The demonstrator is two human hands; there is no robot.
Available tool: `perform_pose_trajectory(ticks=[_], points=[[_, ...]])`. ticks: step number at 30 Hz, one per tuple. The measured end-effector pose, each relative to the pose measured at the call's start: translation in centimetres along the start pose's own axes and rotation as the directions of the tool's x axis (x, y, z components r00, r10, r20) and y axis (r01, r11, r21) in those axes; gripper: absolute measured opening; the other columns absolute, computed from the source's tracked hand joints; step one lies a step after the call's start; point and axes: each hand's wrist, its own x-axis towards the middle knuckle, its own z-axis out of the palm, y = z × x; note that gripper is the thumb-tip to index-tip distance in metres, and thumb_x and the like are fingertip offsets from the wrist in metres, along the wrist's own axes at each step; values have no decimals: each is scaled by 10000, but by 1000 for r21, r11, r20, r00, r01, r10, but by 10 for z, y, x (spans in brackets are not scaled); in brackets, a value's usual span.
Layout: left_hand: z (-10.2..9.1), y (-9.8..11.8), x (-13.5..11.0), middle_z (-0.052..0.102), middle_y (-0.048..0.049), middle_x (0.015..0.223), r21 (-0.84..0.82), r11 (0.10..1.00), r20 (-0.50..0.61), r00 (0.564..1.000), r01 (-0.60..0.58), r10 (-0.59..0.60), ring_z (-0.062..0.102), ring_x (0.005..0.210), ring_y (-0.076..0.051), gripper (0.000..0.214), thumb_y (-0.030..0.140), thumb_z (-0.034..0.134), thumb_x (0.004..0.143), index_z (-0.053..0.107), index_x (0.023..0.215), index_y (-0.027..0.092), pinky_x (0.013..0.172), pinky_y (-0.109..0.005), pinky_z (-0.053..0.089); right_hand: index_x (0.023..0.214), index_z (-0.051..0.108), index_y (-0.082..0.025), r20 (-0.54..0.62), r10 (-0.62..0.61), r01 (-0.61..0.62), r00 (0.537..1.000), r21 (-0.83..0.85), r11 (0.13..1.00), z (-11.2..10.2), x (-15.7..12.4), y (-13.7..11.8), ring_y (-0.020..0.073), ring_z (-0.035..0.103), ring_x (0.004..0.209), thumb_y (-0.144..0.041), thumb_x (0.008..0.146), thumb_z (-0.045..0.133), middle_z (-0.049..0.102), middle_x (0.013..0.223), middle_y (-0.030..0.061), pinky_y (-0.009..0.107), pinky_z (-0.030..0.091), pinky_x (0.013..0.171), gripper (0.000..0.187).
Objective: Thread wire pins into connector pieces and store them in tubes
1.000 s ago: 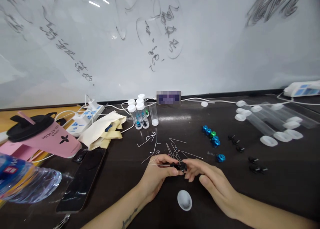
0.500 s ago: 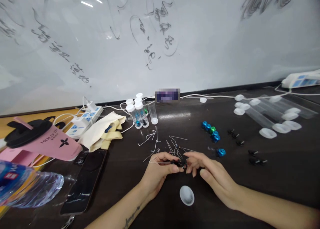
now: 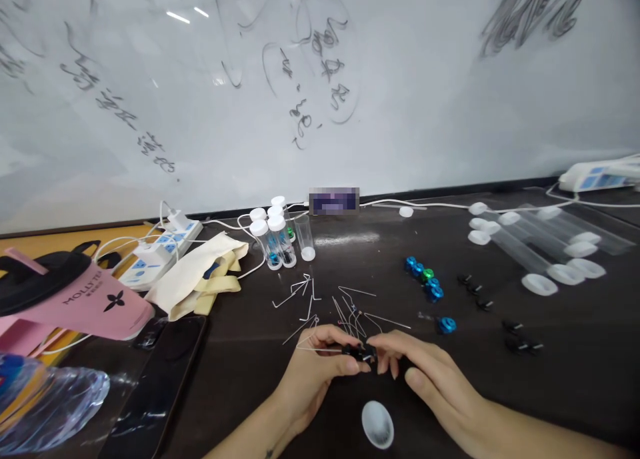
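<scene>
My left hand [image 3: 320, 362] pinches a small black part [image 3: 356, 352] between thumb and fingertips. A thin metal wire [image 3: 320, 349] runs leftward from it across the fingers. My right hand [image 3: 430, 372] is at the part's right end, its index fingertip touching or nearly touching it. Its thumb stands apart from the fingers. Just beyond the hands lies a loose cluster of bent metal wires [image 3: 350, 315], with several hex-bent rods [image 3: 306, 292] to its left. A white oval cap [image 3: 377, 424] rests on the table below the hands.
Blue and green metal pieces [image 3: 424, 275] and small black parts [image 3: 520, 339] lie to the right. Clear tubes with white caps [image 3: 560, 245] are further right. Capped tubes [image 3: 275, 239] stand at the back. A phone [image 3: 155, 385], pink cup [image 3: 95, 299] and bottle [image 3: 50, 399] occupy the left.
The whole view has tilted up slightly, so the table and hands appear lower. My left hand keeps its hold on the black part, and the right fingers are still beside it.
</scene>
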Motion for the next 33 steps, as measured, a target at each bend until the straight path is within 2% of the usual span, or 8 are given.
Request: perform_pose_trajectory(ticks=[4,9,14,21,33], points=[[0,1,1,746,-32,735,-15,1000,-4,1000,-5,5,706,645,-146,262,60,872,496,740,713,126,682,-238,572,1365,442,-310,-15,20,-20,1000,13,1000,-1,-1,0,195,618,882,-447,1018,320,644,998,53,342,517,773,392],[2,2,0,754,-37,757,-30,1000,16,1000,3,-2,709,662,-145,263,41,863,503,739,719,127,680,-231,575,1328,489,-301,22,16,-17,1000,12,1000,-1,-2,1,206,612,880,-463,1013,320,641,978,55,357,509,788,392],[0,2,0,757,-29,745,-21,1000,34,999,-1,2,708,628,-131,265,34,857,519,740,737,130,661,-206,558,1387,416,-292,2,26,-26,1000,30,999,-1,-2,2,210,613,899,-471,1010,327,640,1024,67,359,514,787,427],[-2,0,-1,776,-51,823,-26,1000,96,995,-5,7,723,738,-143,259,45,836,585,744,812,132,764,-236,564,1360,459,-288,4,-19,19,1000,6,1000,-2,0,-1,193,616,869,-470,1013,319,645,997,56,332,515,768,416],[-1,0,2,775,-64,789,-60,998,75,997,11,-7,725,691,-158,263,32,843,542,738,770,112,736,-263,577,1351,461,-320,-16,-22,21,1000,-62,998,-1,0,4,190,632,873,-437,1017,328,657,991,37,315,523,777,378]])
